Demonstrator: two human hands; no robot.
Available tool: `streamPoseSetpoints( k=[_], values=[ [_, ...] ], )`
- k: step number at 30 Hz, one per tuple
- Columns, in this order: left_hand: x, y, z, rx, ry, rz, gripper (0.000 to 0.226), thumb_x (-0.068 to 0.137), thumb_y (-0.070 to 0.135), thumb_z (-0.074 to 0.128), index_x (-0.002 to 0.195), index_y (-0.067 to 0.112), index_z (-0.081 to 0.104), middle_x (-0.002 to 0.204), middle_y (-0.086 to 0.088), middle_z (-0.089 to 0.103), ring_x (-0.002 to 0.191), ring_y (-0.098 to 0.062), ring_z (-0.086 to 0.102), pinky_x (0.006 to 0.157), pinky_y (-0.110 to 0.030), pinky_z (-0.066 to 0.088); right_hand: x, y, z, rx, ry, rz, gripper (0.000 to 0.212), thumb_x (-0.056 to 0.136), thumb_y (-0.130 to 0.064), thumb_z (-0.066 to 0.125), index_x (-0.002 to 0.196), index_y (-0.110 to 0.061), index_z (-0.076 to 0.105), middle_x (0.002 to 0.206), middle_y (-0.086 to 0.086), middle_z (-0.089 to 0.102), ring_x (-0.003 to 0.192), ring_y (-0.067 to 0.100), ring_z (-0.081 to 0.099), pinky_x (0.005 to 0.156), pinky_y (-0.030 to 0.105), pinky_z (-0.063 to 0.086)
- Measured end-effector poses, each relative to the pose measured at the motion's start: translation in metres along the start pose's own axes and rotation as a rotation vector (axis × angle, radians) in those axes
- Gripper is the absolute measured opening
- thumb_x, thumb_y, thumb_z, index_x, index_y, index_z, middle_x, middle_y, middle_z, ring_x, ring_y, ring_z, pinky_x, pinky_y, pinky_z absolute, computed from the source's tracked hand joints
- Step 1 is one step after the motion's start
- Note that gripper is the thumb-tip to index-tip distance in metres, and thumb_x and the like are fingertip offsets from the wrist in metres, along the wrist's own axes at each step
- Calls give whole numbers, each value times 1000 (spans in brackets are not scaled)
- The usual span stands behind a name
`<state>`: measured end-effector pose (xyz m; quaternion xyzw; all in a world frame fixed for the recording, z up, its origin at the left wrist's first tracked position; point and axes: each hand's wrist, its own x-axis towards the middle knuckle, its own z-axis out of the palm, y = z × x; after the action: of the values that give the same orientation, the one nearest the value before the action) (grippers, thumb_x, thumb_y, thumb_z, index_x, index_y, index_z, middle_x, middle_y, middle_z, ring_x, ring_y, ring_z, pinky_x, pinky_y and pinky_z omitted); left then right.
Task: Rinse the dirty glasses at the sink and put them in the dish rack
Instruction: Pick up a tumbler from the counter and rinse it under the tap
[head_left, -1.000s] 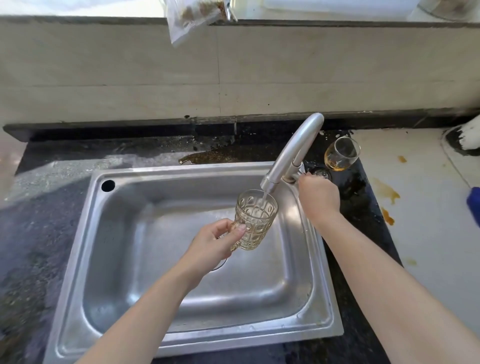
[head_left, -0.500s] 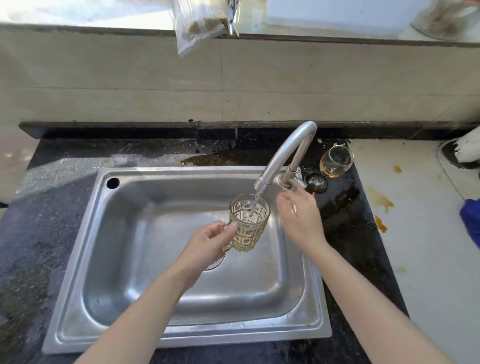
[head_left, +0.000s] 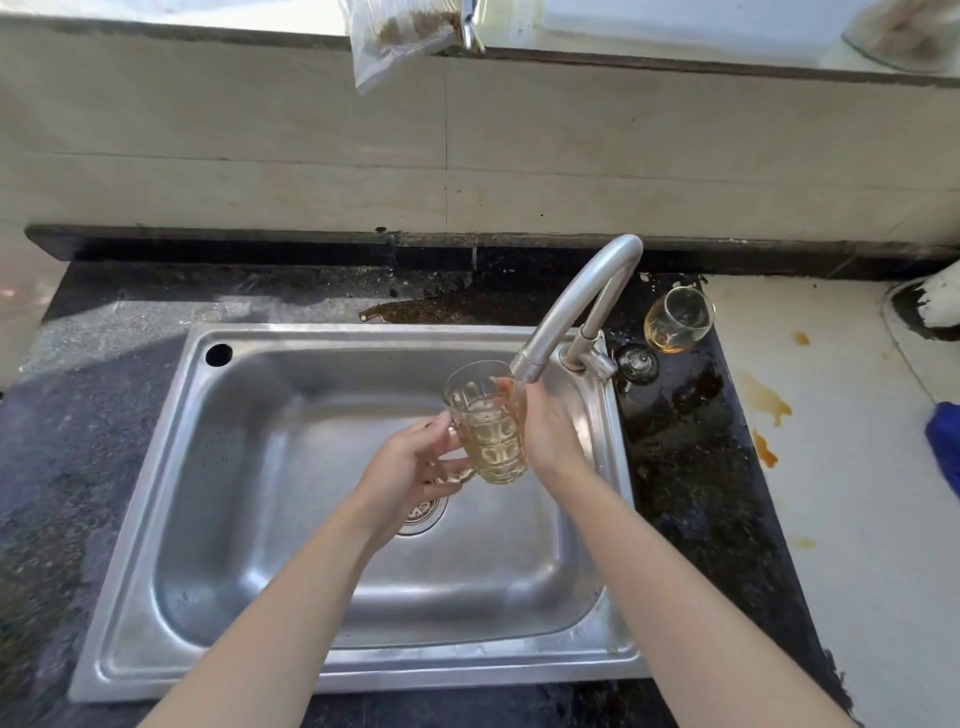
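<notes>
I see open room in the stainless steel sink basin (head_left: 270, 519) left of and below my hands. The patterned clear glass tumbler (head_left: 488, 426) sits just under the curved metal faucet spout (head_left: 566, 312), mouth up, long axis tilted slightly left. My left hand (head_left: 410, 467) fingers wrap its left side; my right hand (head_left: 550, 431) cups its right side. A stained stemless glass (head_left: 678, 319) stands on the dark desk behind the tap.

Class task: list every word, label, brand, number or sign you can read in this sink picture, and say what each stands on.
None can be read.
Patterned glass, faucet, sink: no lettering shows.
Stemmed glass behind the faucet: no print.
Plastic bag on the ledge: brown contents, no legible label.
</notes>
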<state>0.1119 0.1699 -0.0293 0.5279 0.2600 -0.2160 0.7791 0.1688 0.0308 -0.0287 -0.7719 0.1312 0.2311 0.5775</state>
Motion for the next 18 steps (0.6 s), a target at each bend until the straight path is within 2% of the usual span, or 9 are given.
streamPoseSetpoints(
  k=[3,6,9,11,13,15,16,17,18],
  values=[
    [4,-1,11,69,67,-62,38,100,42,39,72,19,49,84,-10,74,63,-21,69,51,-19,49,2,6,-3,-78,58,-20,55,100,-52,21,113,-21,63,120,1,65,114,20,57,103,41,41],
    [9,-4,8,44,184,-103,42,98,50,41,76,14,45,72,-17,73,54,-25,70,52,-26,54,-2,0,6,-229,-26,-126,40,101,-44,23,113,-24,56,112,-6,61,107,16,54,98,38,41],
    [13,-2,4,-49,244,-132,41,98,48,44,79,11,44,68,-23,70,52,-31,69,50,-31,57,-5,-10,14,-465,-35,-224,40,102,-39,23,101,-12,53,102,13,62,97,34,56,84,43,43],
    [13,1,6,-111,238,-154,40,98,45,45,75,12,42,72,-26,68,54,-34,70,49,-32,57,-5,-18,18,-614,36,-267,37,102,-36,24,110,-9,48,106,18,58,96,39,56,79,44,43],
    [11,5,9,-115,219,-181,42,99,44,44,71,13,40,72,-28,69,55,-34,70,52,-33,58,4,-26,15,-717,-17,-282,36,102,-34,25,118,-8,44,96,5,52,89,30,55,72,38,45],
    [11,12,12,-145,224,-189,41,100,41,44,69,14,39,72,-27,67,51,-32,69,48,-33,57,20,-31,8,-585,-104,-157,32,101,-40,28,113,-17,48,80,-16,40,81,11,53,66,20,41],
    [11,15,13,-158,232,-182,41,100,41,43,69,14,39,71,-26,66,49,-30,69,46,-34,57,21,-32,5,-587,-104,-203,25,101,-39,32,107,-22,49,79,-19,41,78,6,53,66,18,42],
    [12,18,14,-145,246,-175,42,100,41,42,68,14,38,66,-25,66,47,-28,68,47,-33,58,15,-32,8,-690,-46,-315,17,99,-32,39,103,-21,52,83,-17,48,74,6,55,61,26,47],
    [13,21,14,-119,259,-171,43,101,42,41,67,15,38,58,-22,66,44,-24,67,49,-32,58,5,-29,11,-815,-26,-362,17,95,-25,44,104,-17,56,92,-5,57,71,14,59,51,34,48]
  ],
)
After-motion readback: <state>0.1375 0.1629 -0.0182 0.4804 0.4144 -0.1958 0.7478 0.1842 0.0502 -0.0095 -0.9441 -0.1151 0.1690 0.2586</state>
